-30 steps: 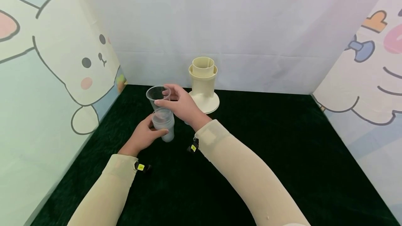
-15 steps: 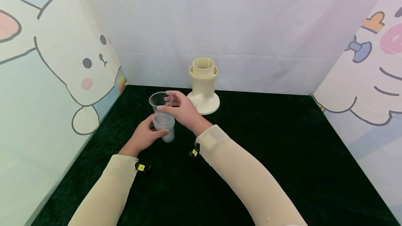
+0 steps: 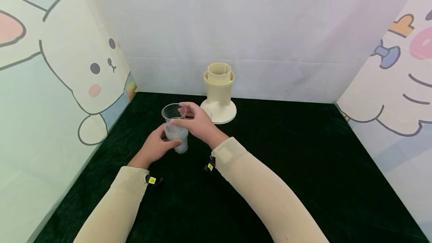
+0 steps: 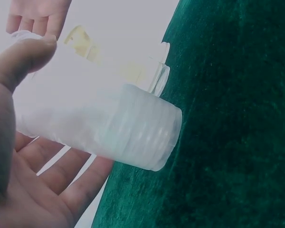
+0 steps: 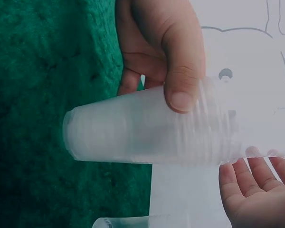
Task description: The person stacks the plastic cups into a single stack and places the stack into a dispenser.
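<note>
A stack of nested clear plastic cups (image 3: pixel 182 147) stands upright left of centre in the head view, and my left hand (image 3: pixel 155 148) grips it with the thumb across the near side. My right hand (image 3: pixel 200 125) pinches one more clear plastic cup (image 3: pixel 170 114) near its rim. That cup's lower part sits down in the mouth of the stack. In the left wrist view the stack (image 4: pixel 142 128) shows several ridges toward its base. The right wrist view shows the left thumb pressing on the stack (image 5: pixel 133 128), with the right fingers (image 5: pixel 247 183) below the washed-out upper cup.
Behind the right hand stands a cream cylindrical holder (image 3: pixel 219 91) on a round base (image 3: pixel 224 115). Another clear cup (image 3: pixel 207 113) is partly hidden by the hand, near that base. Dark green cloth (image 3: pixel 287 153) covers the table, with printed fabric walls around it.
My right hand has lowered its cup toward the left hand, bringing it deeper into the stack. The left hand stays nearly still around the stack.
</note>
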